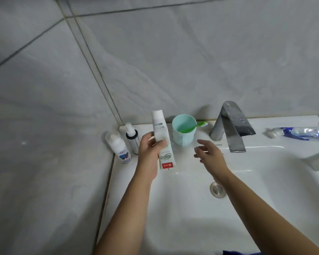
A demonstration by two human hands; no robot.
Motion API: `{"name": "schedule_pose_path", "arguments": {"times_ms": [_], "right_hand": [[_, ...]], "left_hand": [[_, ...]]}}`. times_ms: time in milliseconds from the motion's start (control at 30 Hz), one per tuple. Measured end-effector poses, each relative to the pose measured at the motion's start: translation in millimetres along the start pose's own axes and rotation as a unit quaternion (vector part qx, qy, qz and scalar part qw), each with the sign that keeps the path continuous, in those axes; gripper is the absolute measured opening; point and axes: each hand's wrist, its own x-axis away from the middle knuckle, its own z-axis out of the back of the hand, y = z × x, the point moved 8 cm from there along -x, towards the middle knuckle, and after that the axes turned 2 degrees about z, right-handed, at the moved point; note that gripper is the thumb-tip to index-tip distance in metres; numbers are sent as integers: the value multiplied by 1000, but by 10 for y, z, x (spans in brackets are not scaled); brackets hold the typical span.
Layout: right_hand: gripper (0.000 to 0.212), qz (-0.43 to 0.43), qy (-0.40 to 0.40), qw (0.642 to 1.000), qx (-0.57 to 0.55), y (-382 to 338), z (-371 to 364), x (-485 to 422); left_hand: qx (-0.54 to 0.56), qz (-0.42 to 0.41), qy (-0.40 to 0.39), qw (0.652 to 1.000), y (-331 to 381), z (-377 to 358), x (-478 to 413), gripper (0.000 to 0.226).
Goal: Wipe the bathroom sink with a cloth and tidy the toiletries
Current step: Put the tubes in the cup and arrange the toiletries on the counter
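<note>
My left hand [151,151] grips a tall white tube [162,138] with green lettering and a red patch, held upright over the back-left ledge of the white sink [191,218]. My right hand [209,153] hovers open just right of it, fingers spread, holding nothing. A mint-green cup [184,130] with a green toothbrush [199,124] in it stands behind the hands. Two small white spray bottles [118,146] [132,137] stand in the left corner. A blue cloth [236,252] peeks in at the bottom edge.
A chrome faucet [232,126] rises at the back centre. A blue and white toothpaste tube [300,134] lies on the ledge at the far right. The metal drain [217,189] sits in the basin. Grey tiled walls close in behind and to the left.
</note>
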Motion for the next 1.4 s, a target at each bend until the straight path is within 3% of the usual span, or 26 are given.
{"name": "schedule_pose_path", "arguments": {"times_ms": [333,567,733,933,1033,1100,1233,1400], "right_hand": [[45,-44,14,995,-91,-41,-22,-340],[39,-48,0,990,-130,-109,-50,-409],[38,-55,-3,989,-135,-108,-54,-443],[37,-63,-4,988,-139,-71,-64,-442],[38,-64,-10,989,-133,-57,-78,-431],[38,-60,-13,990,-130,-63,-78,-423],[39,-67,-17,988,-136,-46,-71,-385],[41,-68,-20,991,-114,-22,-15,-246]], "left_hand": [[-6,-33,-33,999,225,-466,-513,31],[19,-112,-5,993,559,-517,-668,27],[-37,-160,43,986,640,-524,-779,29],[-179,-137,74,971,293,-515,-946,27],[-274,-124,84,950,116,-489,-967,16],[-340,-116,75,930,-6,-470,-973,24],[-326,-62,83,940,-179,-346,-869,49],[-284,3,94,954,-477,-272,-517,29]]}}
